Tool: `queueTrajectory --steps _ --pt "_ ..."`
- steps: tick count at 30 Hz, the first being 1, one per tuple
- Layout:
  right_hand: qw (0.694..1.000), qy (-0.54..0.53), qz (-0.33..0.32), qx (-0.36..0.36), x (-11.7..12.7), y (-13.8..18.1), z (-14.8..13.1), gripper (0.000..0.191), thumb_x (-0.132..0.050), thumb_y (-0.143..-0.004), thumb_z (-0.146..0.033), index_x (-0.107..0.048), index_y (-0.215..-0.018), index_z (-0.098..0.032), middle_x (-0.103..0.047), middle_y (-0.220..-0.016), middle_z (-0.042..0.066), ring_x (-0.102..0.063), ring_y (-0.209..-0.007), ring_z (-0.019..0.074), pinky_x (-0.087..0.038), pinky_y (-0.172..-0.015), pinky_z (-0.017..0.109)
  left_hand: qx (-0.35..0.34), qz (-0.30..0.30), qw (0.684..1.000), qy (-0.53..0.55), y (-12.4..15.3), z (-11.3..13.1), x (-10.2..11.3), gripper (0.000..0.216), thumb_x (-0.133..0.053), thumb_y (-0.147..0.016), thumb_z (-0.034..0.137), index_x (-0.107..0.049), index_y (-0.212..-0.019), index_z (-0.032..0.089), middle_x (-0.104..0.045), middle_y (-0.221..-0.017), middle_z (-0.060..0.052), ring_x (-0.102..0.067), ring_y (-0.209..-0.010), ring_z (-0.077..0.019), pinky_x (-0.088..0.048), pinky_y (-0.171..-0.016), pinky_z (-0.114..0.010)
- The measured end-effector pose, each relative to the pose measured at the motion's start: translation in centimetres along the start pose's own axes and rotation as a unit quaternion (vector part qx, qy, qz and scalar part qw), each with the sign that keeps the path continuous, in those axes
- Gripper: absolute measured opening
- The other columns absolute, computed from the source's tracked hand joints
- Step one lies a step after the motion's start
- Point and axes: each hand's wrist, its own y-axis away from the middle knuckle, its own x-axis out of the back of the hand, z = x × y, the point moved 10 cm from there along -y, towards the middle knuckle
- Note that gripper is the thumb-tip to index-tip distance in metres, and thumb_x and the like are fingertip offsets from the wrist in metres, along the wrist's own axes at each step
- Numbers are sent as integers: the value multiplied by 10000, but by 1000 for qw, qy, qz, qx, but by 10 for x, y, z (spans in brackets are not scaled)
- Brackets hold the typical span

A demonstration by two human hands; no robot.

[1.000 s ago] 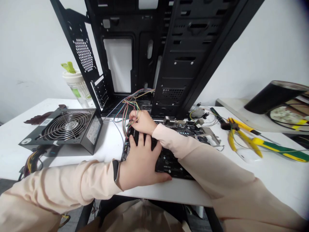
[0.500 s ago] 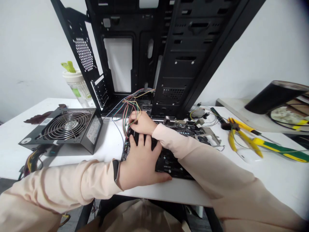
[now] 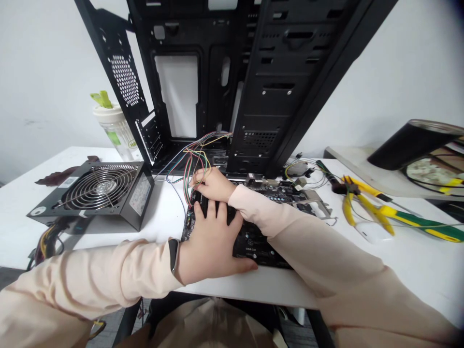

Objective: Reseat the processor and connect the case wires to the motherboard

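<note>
A black motherboard (image 3: 253, 239) lies flat on the white table (image 3: 163, 222), in front of an open black computer case (image 3: 232, 87). My left hand (image 3: 212, 246) rests flat on the board's near left part, fingers spread. My right hand (image 3: 213, 184) reaches across to the board's far left corner, its fingers pinched on the ends of thin coloured wires (image 3: 194, 157) that run out of the case. What the fingertips hold is too small to see clearly.
A power supply with a round fan grille (image 3: 97, 191) sits at the left, a lidded plastic cup (image 3: 116, 128) behind it. Yellow-handled pliers and a screwdriver (image 3: 366, 203) lie at the right, beside a raised white board (image 3: 380, 179) carrying a dark cylinder (image 3: 409, 142).
Almost nothing differs. My right hand's fingers shift slightly at the wire ends; my left hand stays pressed on the board.
</note>
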Motion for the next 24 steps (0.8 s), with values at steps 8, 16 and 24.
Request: queueTrajectory --steps 8,16,24 --pt "998 14 44 -33 11 1 3 227 -493 -795 -5 -632 -693 -153 -676 -766 28 -622 -789 138 -463 -820 267 -2 -6 1000 6 -1 0 -2 1000 -619 -652 762 -370 -1444 205 -357 -1469 -279 -243 -1382 -535 -210 -1018 -779" --pt "998 0 48 -41 11 -1 1 177 -562 -775 -25 -631 -672 -152 -655 -735 17 -608 -767 132 -451 -812 259 -1 -13 1000 9 -1 0 -2 998 -614 -657 757 -369 -1445 196 -369 -1454 -293 -272 -1365 -545 -209 -1009 -786" --pt "992 -28 81 -87 19 -1 8 214 -696 -690 -110 -525 -579 -173 -555 -646 -24 -522 -669 112 -422 -733 253 -3 -14 1000 12 -2 1 -2 1006 -616 -658 754 -355 -1455 198 -327 -1485 -300 -226 -1389 -544 -195 -1018 -780"
